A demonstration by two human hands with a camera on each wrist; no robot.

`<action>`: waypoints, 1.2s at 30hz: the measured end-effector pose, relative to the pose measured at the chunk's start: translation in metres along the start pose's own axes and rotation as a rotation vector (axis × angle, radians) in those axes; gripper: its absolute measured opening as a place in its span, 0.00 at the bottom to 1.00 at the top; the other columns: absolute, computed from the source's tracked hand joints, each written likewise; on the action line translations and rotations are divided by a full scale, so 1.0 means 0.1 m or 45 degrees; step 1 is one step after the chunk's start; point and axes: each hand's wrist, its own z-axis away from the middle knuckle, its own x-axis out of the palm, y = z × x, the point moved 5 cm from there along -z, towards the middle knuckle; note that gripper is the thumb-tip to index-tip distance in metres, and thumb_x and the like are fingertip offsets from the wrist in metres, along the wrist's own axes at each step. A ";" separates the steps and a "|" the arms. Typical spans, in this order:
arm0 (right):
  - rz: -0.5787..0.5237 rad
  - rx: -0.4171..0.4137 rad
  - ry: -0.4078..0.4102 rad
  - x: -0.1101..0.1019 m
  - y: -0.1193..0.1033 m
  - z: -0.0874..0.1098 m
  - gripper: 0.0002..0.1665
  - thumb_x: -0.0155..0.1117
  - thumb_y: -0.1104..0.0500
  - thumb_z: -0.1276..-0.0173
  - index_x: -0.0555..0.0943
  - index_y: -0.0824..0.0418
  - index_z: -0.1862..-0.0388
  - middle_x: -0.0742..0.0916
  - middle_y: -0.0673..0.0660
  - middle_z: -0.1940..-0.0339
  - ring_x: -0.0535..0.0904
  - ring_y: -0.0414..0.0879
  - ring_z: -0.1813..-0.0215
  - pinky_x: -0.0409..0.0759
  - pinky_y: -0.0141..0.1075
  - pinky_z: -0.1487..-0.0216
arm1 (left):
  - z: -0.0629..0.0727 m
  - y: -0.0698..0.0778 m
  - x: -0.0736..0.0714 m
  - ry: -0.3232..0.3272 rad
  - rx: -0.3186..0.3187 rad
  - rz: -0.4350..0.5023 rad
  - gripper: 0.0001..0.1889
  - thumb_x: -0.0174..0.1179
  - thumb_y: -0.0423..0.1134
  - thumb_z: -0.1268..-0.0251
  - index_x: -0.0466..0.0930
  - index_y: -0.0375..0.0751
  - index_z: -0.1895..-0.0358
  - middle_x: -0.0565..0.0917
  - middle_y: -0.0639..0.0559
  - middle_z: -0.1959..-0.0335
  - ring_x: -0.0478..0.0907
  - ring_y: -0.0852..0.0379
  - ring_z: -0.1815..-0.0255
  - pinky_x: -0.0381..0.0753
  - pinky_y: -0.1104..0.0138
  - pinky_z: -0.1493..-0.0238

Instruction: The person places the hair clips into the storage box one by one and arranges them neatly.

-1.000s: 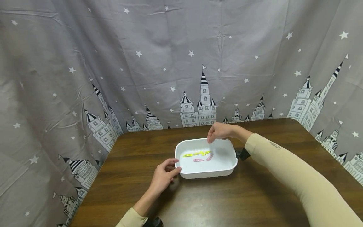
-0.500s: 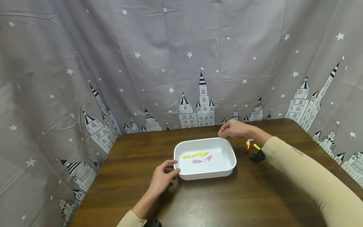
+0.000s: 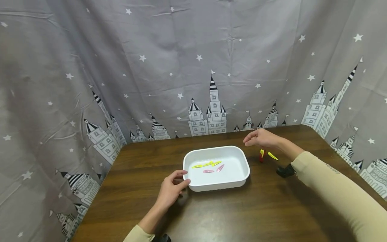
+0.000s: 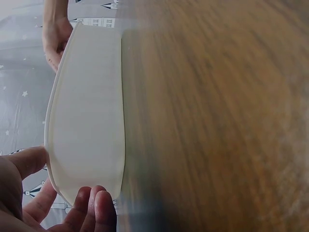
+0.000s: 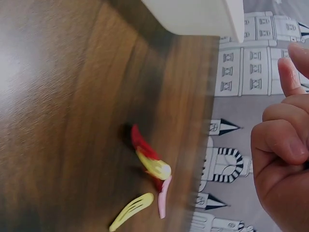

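L hand [image 3: 170, 189]: thumb & fingers pinching tray [image 3: 234, 171] at its L end. R hand [image 3: 263, 138]: holds nothing, tips slightly spread, above surface [image 3: 226, 215] R of tray. In tray: 3 yel. clips [image 3: 207, 164], 2 pink clips [image 3: 208, 171].

Risks: heap's red part [image 5: 143, 146], yel. clip [image 5: 153, 166] & pink clip [image 5: 162, 198] overlap → poss. double pick. Lone clip [image 5: 131, 212] flat, may skid under fingertips.

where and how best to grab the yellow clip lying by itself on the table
Probably pinch the yellow clip mid-length across its long edges, right hand coming from above: it lies flat and slender, with other clips near its rounded end.
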 end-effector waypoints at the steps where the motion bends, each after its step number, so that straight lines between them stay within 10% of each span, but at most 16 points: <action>1: -0.016 0.007 0.014 -0.01 0.03 0.01 0.18 0.67 0.54 0.30 0.83 0.63 0.47 0.79 0.49 0.78 0.58 0.40 0.85 0.61 0.33 0.80 | 0.00 0.00 0.00 0.001 -0.002 -0.001 0.18 0.69 0.40 0.36 0.82 0.41 0.45 0.84 0.43 0.53 0.81 0.55 0.63 0.82 0.63 0.69; 5: -0.037 -0.002 0.060 -0.04 0.14 0.07 0.19 0.66 0.54 0.30 0.83 0.64 0.46 0.84 0.52 0.66 0.60 0.41 0.82 0.63 0.34 0.79 | 0.00 0.01 -0.01 0.003 -0.004 -0.008 0.18 0.69 0.40 0.36 0.82 0.41 0.45 0.84 0.44 0.53 0.81 0.55 0.63 0.82 0.63 0.69; 36: -0.120 0.142 0.395 -0.25 1.02 0.48 0.25 0.68 0.53 0.31 0.81 0.68 0.42 0.67 0.43 0.86 0.59 0.39 0.85 0.62 0.32 0.82 | 0.01 0.00 0.00 0.007 -0.009 0.015 0.18 0.70 0.42 0.36 0.82 0.44 0.44 0.84 0.45 0.52 0.81 0.54 0.62 0.83 0.61 0.69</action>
